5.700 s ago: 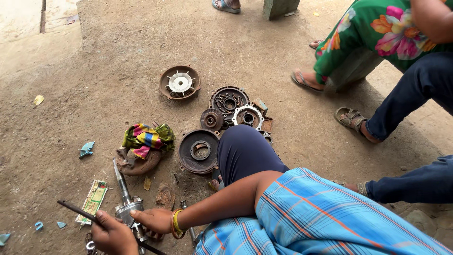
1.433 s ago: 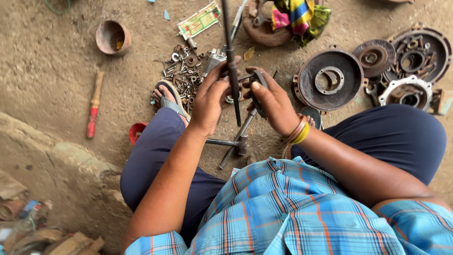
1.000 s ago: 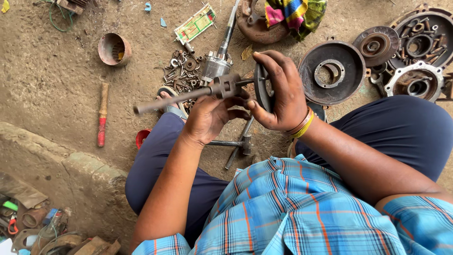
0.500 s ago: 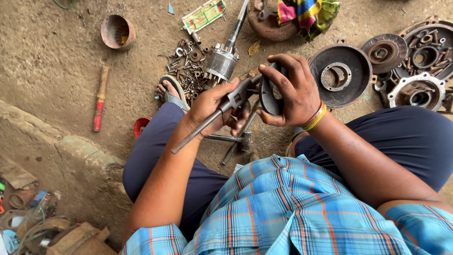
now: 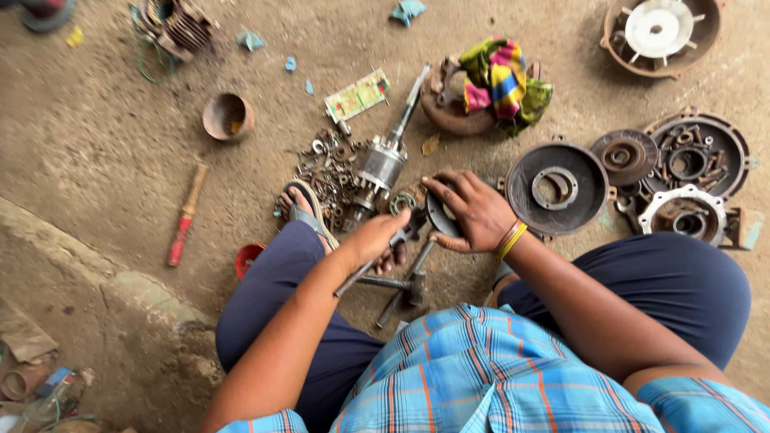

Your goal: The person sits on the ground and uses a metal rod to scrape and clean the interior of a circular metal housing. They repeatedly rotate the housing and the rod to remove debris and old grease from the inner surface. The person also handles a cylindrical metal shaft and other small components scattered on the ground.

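My left hand (image 5: 375,240) is closed around a grey metal puller tool (image 5: 358,273) whose bar points down and to the left. My right hand (image 5: 475,210) grips a dark round metal disc (image 5: 440,218) that sits at the tool's head, just above my knees. Both hands are close together over the dirt floor. A hammer (image 5: 405,286) lies on the ground right beneath them. A motor rotor with a long shaft (image 5: 383,163) lies just beyond my left hand, next to a small bearing ring (image 5: 403,201).
A heap of nuts and bolts (image 5: 327,170) lies by my sandalled foot (image 5: 301,212). Round motor end covers (image 5: 557,187) and housings (image 5: 694,156) sit to the right, a fan cover (image 5: 662,32) top right, a striped cloth (image 5: 505,82), a rusty bowl (image 5: 227,116), a red-handled tool (image 5: 186,216).
The tool's long bar swung from upright, through pointing left, down to lower left. Both hands stayed on the tool and disc and sank a little toward the ground.
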